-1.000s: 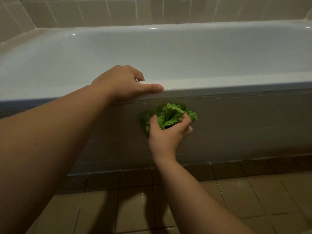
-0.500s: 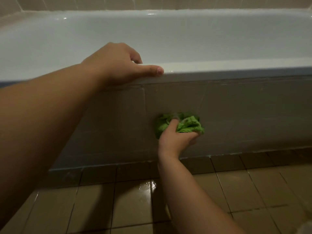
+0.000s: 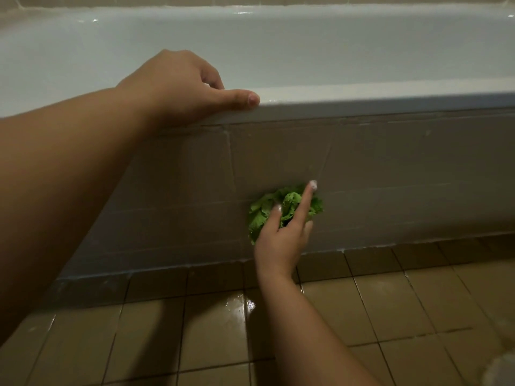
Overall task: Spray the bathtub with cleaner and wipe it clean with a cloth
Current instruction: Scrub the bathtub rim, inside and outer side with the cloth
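A right hand (image 3: 281, 235) pressed a bunched green cloth (image 3: 281, 208) low against the tub's (image 3: 362, 51) tiled front panel (image 3: 390, 176), forefinger outstretched, having swept down from just under the rim within a second. The left hand (image 3: 181, 84) stayed curled over the rim, bracing; wiping appeared under way.

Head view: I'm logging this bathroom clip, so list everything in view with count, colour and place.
bathtub: one, white, across the top; its near rim runs left to right
tub front: one tiled panel, grey, below the rim
cloth: one, green, bunched against the tub front, low and near the middle
floor: tan tiles, wet and shiny near the middle, along the bottom
wall: beige tiles, behind the bathtub at the top edge
left hand: one, rests on the bathtub rim, fingers curled over its inner edge
right hand: one, presses the cloth to the tub front, forefinger straight
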